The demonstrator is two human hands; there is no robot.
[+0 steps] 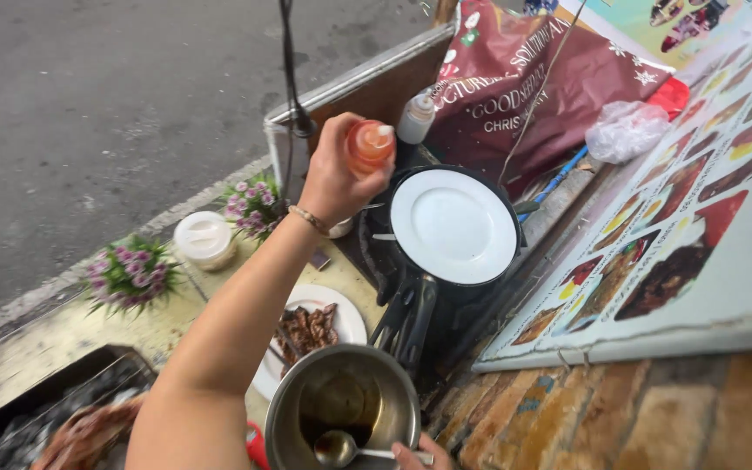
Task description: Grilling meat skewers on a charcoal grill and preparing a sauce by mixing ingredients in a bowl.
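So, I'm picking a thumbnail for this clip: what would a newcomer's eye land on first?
First the left hand raised mid-frame, its grip around an orange squeeze bottle. Just right of it, a white plate sits on a dark pan. At the bottom edge, the right hand holds a spoon in a steel pot.

The left hand (334,178) held an orange squeeze bottle (370,144) raised above the counter (63,331), just beside a white plate (453,224) lying on a black pan (406,318). The right hand (419,456) showed only fingertips at the bottom edge, touching a spoon (350,449) in a steel pot (343,409). Grilled meat (308,328) lay on a second plate (347,324), with two flower pots (132,271) near.
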